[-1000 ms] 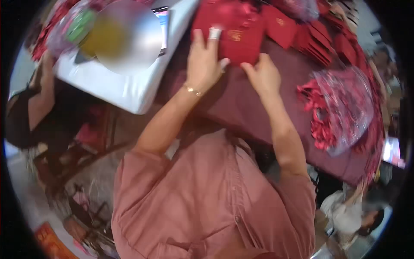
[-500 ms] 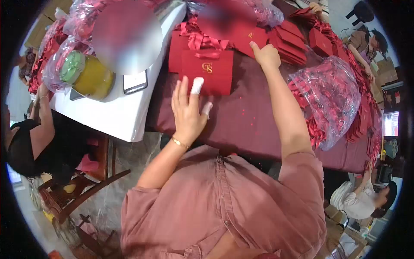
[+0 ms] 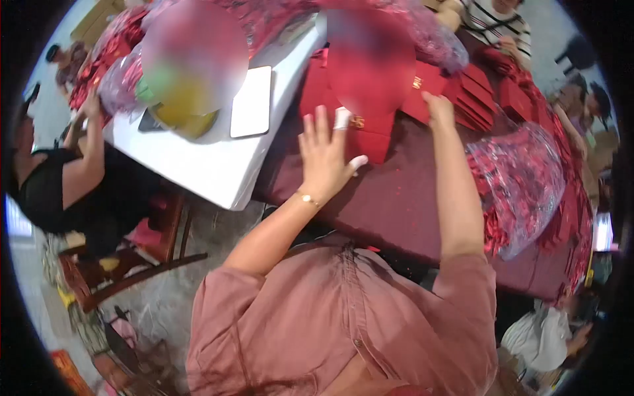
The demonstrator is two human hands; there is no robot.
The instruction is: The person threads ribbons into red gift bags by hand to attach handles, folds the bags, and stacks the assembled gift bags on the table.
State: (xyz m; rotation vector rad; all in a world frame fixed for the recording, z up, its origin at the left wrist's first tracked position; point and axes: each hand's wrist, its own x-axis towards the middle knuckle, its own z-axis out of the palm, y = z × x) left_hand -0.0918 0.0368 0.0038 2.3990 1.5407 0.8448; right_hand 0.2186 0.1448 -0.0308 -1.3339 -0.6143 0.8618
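My left hand (image 3: 323, 152) is open, fingers spread, with white wrapping on two of its digits. It lies at the near left part of a red gift bag (image 3: 373, 144) with gold lettering, flat on the dark red tablecloth (image 3: 356, 201). Further right, my right hand (image 3: 441, 112) has its thumb and fingers closed at the near edge of another red gift bag (image 3: 415, 105) with a small gold mark. A blurred patch covers much of the area between the two bags.
Several red bags (image 3: 477, 99) overlap at the right, with a clear plastic sack of red ribbons (image 3: 522, 188) nearer me. On the white table (image 3: 198, 168) are a phone (image 3: 251, 105) and a partly blurred yellow jar (image 3: 188, 117). Other people stand or sit around the tables.
The camera view has turned, so the tables and bags appear further right. A person in a striped top has come into view at the far side. Both hands stay by the same bags.
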